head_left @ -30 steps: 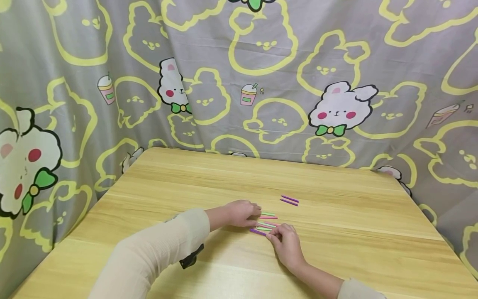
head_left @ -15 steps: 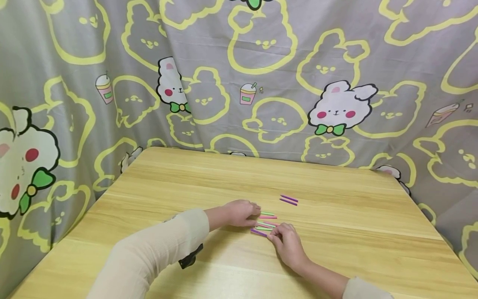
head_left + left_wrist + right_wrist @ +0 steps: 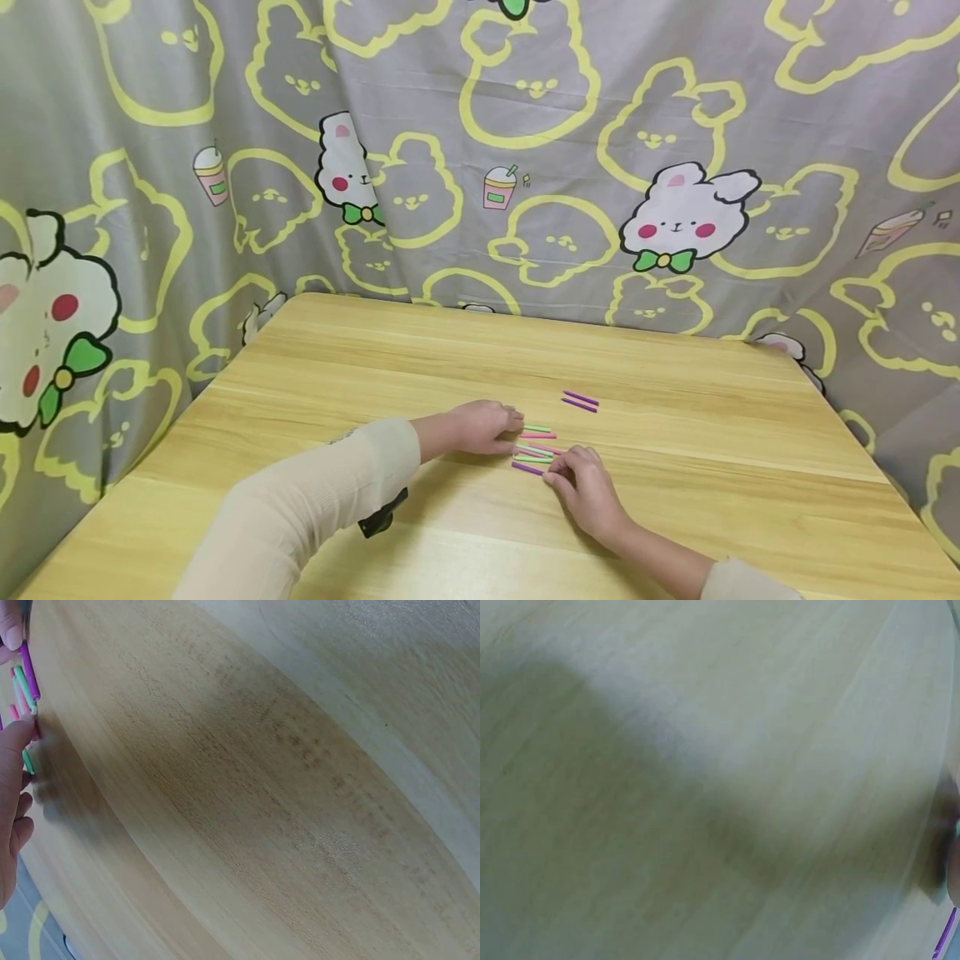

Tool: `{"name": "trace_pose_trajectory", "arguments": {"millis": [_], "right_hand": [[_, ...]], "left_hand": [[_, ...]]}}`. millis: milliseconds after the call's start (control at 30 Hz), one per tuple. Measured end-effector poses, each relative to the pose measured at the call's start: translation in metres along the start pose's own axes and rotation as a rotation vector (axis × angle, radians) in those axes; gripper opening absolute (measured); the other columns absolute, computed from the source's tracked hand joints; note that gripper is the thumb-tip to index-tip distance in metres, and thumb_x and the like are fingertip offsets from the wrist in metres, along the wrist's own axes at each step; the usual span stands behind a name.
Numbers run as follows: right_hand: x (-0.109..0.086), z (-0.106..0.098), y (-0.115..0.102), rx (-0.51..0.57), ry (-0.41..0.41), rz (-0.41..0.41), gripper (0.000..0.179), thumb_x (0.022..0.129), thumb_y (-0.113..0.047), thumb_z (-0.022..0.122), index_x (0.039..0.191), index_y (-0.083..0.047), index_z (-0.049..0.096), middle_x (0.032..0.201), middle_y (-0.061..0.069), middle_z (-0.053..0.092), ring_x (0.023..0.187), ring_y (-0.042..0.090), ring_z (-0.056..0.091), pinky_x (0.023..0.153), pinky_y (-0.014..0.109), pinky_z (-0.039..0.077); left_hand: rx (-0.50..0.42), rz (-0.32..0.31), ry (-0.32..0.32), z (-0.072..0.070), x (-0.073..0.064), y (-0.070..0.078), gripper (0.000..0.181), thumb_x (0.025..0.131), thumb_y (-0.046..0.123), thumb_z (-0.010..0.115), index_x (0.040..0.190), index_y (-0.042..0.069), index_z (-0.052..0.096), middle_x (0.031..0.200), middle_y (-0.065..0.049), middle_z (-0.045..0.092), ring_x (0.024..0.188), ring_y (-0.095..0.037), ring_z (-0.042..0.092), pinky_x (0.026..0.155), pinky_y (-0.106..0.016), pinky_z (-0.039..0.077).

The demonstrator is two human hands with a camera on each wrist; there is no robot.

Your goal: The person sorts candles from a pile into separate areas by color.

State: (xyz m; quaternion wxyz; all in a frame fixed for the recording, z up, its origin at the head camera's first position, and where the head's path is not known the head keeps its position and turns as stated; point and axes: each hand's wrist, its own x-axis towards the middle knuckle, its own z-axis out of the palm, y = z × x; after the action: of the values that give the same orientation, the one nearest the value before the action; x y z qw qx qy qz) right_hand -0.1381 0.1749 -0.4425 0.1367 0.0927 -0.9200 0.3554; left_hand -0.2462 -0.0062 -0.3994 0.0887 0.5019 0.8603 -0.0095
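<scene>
Near the table's middle in the head view, my right hand (image 3: pixel 588 493) pinches the right end of a purple stick (image 3: pixel 527 468). Just beyond that stick lie several thin green sticks (image 3: pixel 534 458) and pink sticks side by side. My left hand (image 3: pixel 487 427) is at the left ends of the sticks, thumb by the near bunch and fingers by another green stick (image 3: pixel 538 429) and a pink stick (image 3: pixel 540 436). In the left wrist view its thumb (image 3: pixel 21 733) touches stick ends; whether it grips any, I cannot tell. The right wrist view catches only fingertips and a purple stick (image 3: pixel 945 934).
Farther back on the wooden table (image 3: pixel 375 350) two more purple sticks (image 3: pixel 581 402) lie parallel, tips to the left. A grey curtain (image 3: pixel 420 100) with yellow outlines and rabbit prints hangs behind and beside the table.
My right hand has slid slightly to the right, drawing the near purple stick along with it. My left hand has stayed in place.
</scene>
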Motion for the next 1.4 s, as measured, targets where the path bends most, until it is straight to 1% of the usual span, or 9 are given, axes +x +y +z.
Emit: {"name": "trace_pose_trajectory", "arguments": {"millis": [133,267,533,633,800,933,1000,1200,1400], "right_hand": [[0.000,0.001,-0.001,0.036,-0.009,0.028,0.014,0.074,-0.005,0.074,0.072,-0.011,0.062,0.069,-0.006,0.050,0.070,0.005,0.040,0.058,0.016,0.038],[0.000,0.002,-0.001,0.027,-0.005,0.028,0.015,0.074,-0.004,0.074,0.070,-0.011,0.061,0.069,-0.006,0.050,0.071,0.006,0.040,0.059,0.017,0.038],[-0.001,0.003,0.001,-0.012,-0.003,-0.019,0.019,0.076,-0.005,0.072,0.067,-0.013,0.057,0.069,-0.008,0.050,0.072,0.005,0.040,0.060,0.019,0.037],[-0.002,0.002,0.002,-0.010,-0.006,-0.011,0.018,0.077,-0.005,0.071,0.068,-0.013,0.058,0.069,-0.008,0.050,0.073,0.006,0.041,0.061,0.019,0.038],[-0.002,-0.001,0.007,-0.010,-0.003,0.018,0.017,0.077,-0.004,0.071,0.068,-0.013,0.059,0.070,-0.008,0.052,0.073,0.006,0.041,0.061,0.019,0.040],[0.000,-0.006,0.008,-0.008,0.019,0.001,0.014,0.076,-0.004,0.071,0.070,-0.011,0.060,0.071,-0.006,0.054,0.073,0.006,0.042,0.060,0.019,0.040],[0.001,-0.008,0.009,-0.005,0.025,-0.003,0.013,0.076,-0.003,0.071,0.071,-0.009,0.061,0.071,-0.006,0.053,0.072,0.007,0.041,0.059,0.018,0.040],[0.004,-0.014,0.011,-0.014,0.029,0.028,0.012,0.078,-0.004,0.070,0.071,-0.009,0.061,0.069,-0.006,0.050,0.070,0.007,0.038,0.057,0.017,0.037],[0.007,-0.019,0.013,-0.020,0.060,-0.003,0.012,0.077,-0.003,0.071,0.072,-0.008,0.062,0.069,-0.005,0.050,0.070,0.007,0.039,0.057,0.017,0.037]], "left_hand": [[0.007,0.002,0.000,0.000,0.000,0.001,0.035,0.093,0.034,0.053,0.116,0.009,0.060,0.135,-0.010,0.052,0.127,-0.024,0.048,0.108,-0.031,0.037],[0.003,-0.007,0.000,0.000,-0.001,0.001,0.035,0.093,0.034,0.054,0.116,0.009,0.060,0.135,-0.010,0.052,0.127,-0.024,0.048,0.107,-0.031,0.037],[-0.003,-0.002,0.002,0.003,0.001,0.001,0.034,0.093,0.034,0.054,0.116,0.010,0.060,0.135,-0.010,0.052,0.128,-0.023,0.047,0.108,-0.032,0.037],[0.000,0.003,0.002,0.003,0.001,0.001,0.034,0.093,0.034,0.054,0.117,0.010,0.060,0.135,-0.009,0.052,0.127,-0.023,0.048,0.107,-0.032,0.037],[0.011,0.018,0.007,0.004,0.002,0.001,0.033,0.093,0.031,0.055,0.117,0.010,0.060,0.134,-0.009,0.053,0.126,-0.024,0.049,0.107,-0.031,0.038],[0.021,0.019,0.013,0.004,0.002,0.002,0.034,0.093,0.029,0.055,0.119,0.009,0.060,0.134,-0.009,0.054,0.126,-0.023,0.049,0.107,-0.031,0.038],[0.023,0.021,0.016,0.005,0.002,0.002,0.034,0.094,0.029,0.054,0.120,0.008,0.059,0.133,-0.009,0.054,0.126,-0.023,0.049,0.107,-0.031,0.038],[0.019,0.022,0.023,0.005,0.003,0.001,0.034,0.094,0.031,0.053,0.119,0.008,0.060,0.133,-0.010,0.054,0.126,-0.023,0.049,0.106,-0.031,0.039],[0.030,0.019,0.020,0.003,0.003,0.003,0.032,0.094,0.031,0.053,0.116,0.009,0.061,0.133,-0.010,0.054,0.126,-0.023,0.049,0.106,-0.031,0.039]]}}
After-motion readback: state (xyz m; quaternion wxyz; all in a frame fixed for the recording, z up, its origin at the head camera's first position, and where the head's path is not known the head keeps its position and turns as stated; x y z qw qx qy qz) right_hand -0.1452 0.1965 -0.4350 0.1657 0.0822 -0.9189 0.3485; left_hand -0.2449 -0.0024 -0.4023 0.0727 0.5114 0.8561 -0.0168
